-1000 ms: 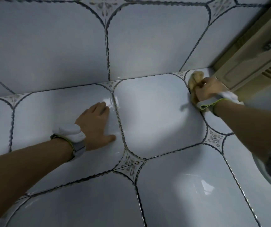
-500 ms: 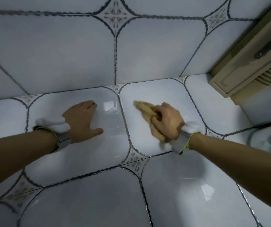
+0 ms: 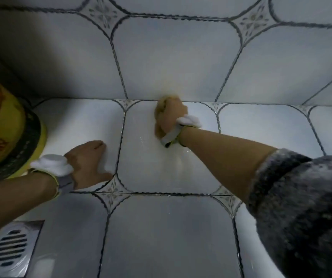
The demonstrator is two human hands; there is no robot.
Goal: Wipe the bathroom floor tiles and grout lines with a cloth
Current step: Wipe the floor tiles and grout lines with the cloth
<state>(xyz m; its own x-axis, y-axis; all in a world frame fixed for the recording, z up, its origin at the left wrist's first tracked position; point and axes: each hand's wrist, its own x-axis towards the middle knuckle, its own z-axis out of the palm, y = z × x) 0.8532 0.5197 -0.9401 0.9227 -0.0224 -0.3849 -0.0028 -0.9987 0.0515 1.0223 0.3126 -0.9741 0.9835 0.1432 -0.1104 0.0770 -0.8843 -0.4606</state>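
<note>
- Cloth position first: the crumpled yellow-tan cloth (image 3: 162, 115) lies under my right hand (image 3: 172, 119), at the far edge of the glossy white floor tile (image 3: 169, 169), pressed into the seam where the floor meets the tiled wall (image 3: 177, 59).
- The grip of the right hand is clenched around the cloth; the fingers curl over it.
- The cloth's long axis runs from the wall towards me, along the hand.
- The dark wavy grout line (image 3: 121, 137) on the left is near, so I judge the next stroke goes sideways to it or pulls back.
- My left hand (image 3: 89, 163) rests on the neighbouring tile as support and holds nothing; its fingers look bent under.
- The cloth looks bunched, soft and damp.
</note>
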